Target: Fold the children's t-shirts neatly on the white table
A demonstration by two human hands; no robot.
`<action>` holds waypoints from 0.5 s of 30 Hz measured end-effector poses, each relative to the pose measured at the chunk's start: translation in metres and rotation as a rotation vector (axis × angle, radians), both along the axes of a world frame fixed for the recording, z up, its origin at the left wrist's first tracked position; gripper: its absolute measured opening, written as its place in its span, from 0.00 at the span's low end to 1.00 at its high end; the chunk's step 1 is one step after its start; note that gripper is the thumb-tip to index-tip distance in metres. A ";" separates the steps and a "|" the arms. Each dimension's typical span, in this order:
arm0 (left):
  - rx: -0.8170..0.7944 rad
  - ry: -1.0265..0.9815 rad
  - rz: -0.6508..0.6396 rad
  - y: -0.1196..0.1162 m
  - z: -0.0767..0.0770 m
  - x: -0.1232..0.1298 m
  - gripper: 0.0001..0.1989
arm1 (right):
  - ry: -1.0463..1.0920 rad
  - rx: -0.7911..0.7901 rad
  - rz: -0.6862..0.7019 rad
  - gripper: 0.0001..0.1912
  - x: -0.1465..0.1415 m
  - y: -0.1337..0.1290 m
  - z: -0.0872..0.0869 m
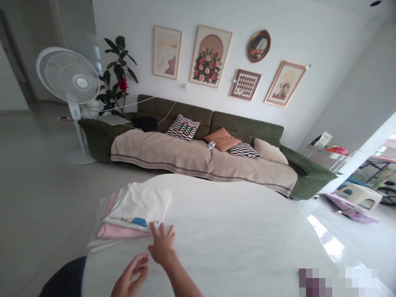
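A folded white garment (140, 202) with a blue print near its front edge lies on top of a folded pink garment (122, 232) at the table's left side. Thin clear plastic or pale cloth shows beneath and beside the pile. My right hand (162, 243) is open, fingers spread, its fingertips at the near right corner of the white garment; whether they press on it I cannot tell. Lower and to the left, my left hand (131, 275) is held open in front of the pile, fingers slightly curved and holding nothing.
The rounded white table (235, 231) spreads out to the right of the pile. Beyond it stands a green sofa (247, 121) with a beige cover and several cushions. A white standing fan (69, 78) is at the left, beside a plant (119, 70). The lower right corner is pixelated.
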State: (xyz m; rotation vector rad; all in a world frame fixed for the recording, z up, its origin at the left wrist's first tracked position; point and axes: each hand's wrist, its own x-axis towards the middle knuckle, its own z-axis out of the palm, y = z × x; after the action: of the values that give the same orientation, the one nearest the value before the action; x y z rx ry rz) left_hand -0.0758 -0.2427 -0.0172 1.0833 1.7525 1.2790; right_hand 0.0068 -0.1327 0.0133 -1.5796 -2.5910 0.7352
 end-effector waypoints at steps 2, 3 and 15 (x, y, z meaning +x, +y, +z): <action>0.186 0.311 0.196 0.029 0.011 -0.021 0.26 | 0.007 0.037 -0.038 0.38 -0.003 -0.006 -0.016; 0.181 0.457 0.314 0.044 0.017 -0.032 0.26 | 0.006 0.040 -0.060 0.37 -0.003 -0.008 -0.017; -0.344 0.952 0.437 0.092 0.024 -0.067 0.29 | 0.072 0.099 -0.129 0.32 0.018 -0.041 0.000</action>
State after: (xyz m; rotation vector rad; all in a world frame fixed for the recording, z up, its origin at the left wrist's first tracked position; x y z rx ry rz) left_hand -0.1433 -0.1508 0.0066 1.2332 2.9136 0.6251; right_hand 0.0246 -0.1740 0.0129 -1.6407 -2.4089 0.6311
